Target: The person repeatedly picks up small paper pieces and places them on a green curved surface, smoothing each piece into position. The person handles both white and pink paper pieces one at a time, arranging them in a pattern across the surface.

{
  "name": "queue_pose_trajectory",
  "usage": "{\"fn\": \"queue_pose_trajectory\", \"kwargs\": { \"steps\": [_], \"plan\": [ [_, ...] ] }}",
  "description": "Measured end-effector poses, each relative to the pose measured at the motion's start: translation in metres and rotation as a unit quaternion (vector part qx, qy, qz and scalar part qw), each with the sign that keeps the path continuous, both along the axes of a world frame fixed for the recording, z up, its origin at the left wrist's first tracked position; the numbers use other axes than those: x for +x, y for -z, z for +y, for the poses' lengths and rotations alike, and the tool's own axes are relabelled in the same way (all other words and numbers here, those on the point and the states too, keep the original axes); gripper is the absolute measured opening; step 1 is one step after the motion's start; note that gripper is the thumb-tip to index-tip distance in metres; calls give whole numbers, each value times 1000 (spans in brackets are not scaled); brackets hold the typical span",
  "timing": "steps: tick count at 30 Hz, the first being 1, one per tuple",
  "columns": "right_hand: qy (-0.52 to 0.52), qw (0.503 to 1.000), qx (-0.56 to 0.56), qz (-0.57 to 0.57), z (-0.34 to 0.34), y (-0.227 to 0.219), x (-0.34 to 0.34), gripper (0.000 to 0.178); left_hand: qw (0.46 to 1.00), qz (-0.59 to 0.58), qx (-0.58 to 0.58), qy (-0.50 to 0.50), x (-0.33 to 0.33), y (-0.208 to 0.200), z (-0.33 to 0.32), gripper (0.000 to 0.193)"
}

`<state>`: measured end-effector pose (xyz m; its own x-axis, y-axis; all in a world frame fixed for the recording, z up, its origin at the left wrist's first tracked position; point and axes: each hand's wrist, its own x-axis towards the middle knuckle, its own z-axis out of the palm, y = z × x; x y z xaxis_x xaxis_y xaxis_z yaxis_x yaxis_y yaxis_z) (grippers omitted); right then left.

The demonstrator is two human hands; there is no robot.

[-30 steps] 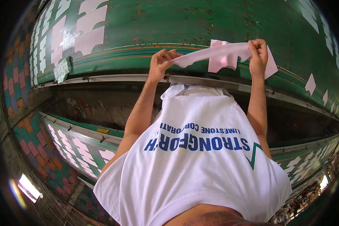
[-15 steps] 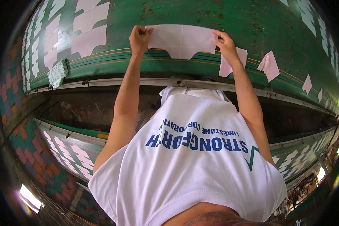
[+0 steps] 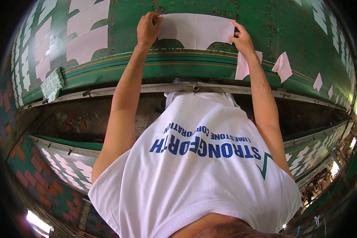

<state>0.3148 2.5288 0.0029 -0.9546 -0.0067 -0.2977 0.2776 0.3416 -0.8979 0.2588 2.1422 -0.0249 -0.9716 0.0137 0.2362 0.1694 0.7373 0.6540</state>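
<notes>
left hand (image 3: 148, 29) and right hand (image 3: 242, 40) pinch a pale panel (image 3: 196, 31) on a green table (image 3: 186, 69), multicoloured blocks (image 3: 31, 174) near left.

We record the panel (image 3: 196, 31) on the table (image 3: 178, 71) between left hand (image 3: 148, 30) and right hand (image 3: 242, 39), cloth (image 3: 52, 84) left, pieces (image 3: 282, 67) right.

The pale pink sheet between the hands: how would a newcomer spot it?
Find the long green table across the top, where the left hand and right hand reach. The pale pink sheet spans from hand to hand, with a curved notch at each lower corner. Similar notched pieces lie left of it and smaller pink pieces right, but only this one has a hand at each end.
</notes>
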Motion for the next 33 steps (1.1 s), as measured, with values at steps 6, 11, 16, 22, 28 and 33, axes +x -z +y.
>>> {"fn": "queue_pose_trajectory", "kwargs": {
  "steps": [6,11,16,22,28,33],
  "plan": [
    [-6,1000,19,-18,2,4,-6,78,968,90,-207,106,9,10,8,54],
    [-32,999,23,10,6,9,-9,77,955,67,-252,141,34,22,66,91],
    [-34,998,32,37,19,4,0,61,956,61,-212,195,44,20,150,91],
    [21,976,174,126,86,-2,36,31,937,75,-226,257,55,14,247,90],
    [-16,934,288,208,167,11,85,16,940,33,-104,323,76,13,298,46],
    [-13,941,241,238,175,22,91,14,968,34,-36,248,98,7,316,19]
  ]
}}
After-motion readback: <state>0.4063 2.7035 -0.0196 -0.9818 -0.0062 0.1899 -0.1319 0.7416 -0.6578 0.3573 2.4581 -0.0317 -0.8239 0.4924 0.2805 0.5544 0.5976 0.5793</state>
